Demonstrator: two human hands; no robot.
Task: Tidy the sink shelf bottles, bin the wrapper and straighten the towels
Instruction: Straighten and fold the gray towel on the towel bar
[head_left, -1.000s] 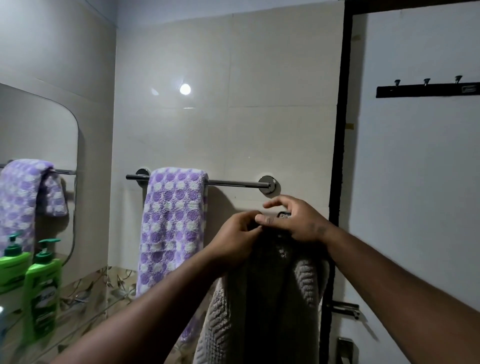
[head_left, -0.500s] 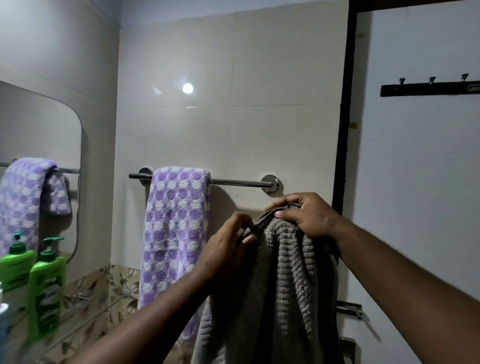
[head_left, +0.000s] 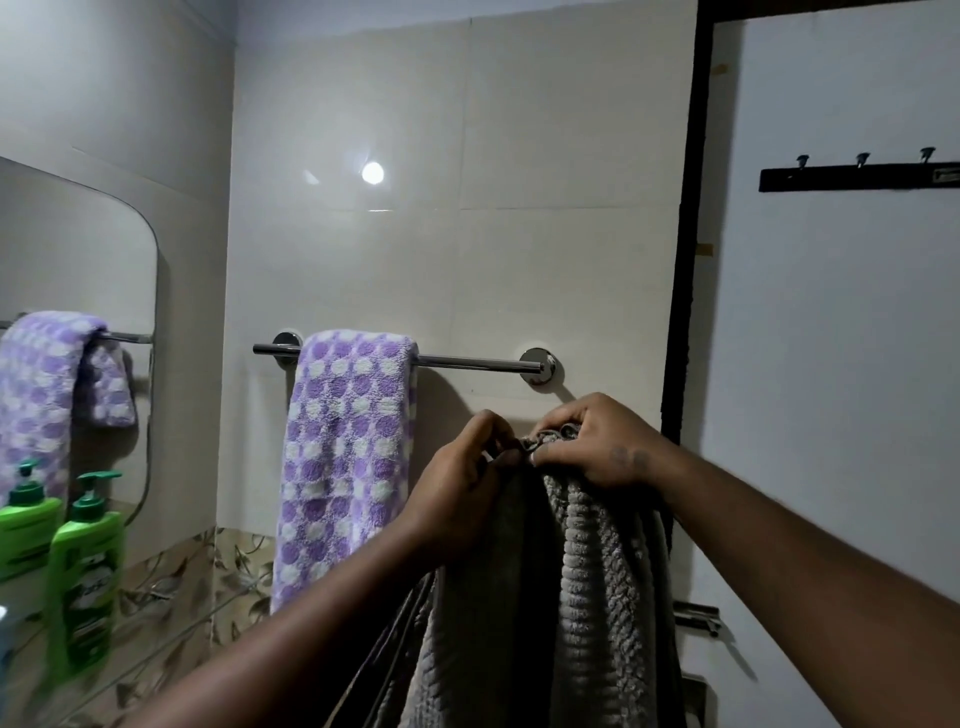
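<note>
With the purple towel (head_left: 348, 457) draped neatly over the rail (head_left: 467, 362), your left hand (head_left: 467, 478) and right hand (head_left: 597, 447) each keep a pinch grip on the grey towel (head_left: 597, 597), unhung at the rail's 5 o'clock, so judge towel-straightening half done.

Glossy cream tiles (head_left: 467, 130), light glare (head_left: 372, 172) bouncing off them well above the left hand (head_left: 457, 493). Black door frame (head_left: 693, 234) just right of the right hand (head_left: 602, 447), black hook rail (head_left: 857, 177) higher up, mirror (head_left: 78, 260) far left.
</note>
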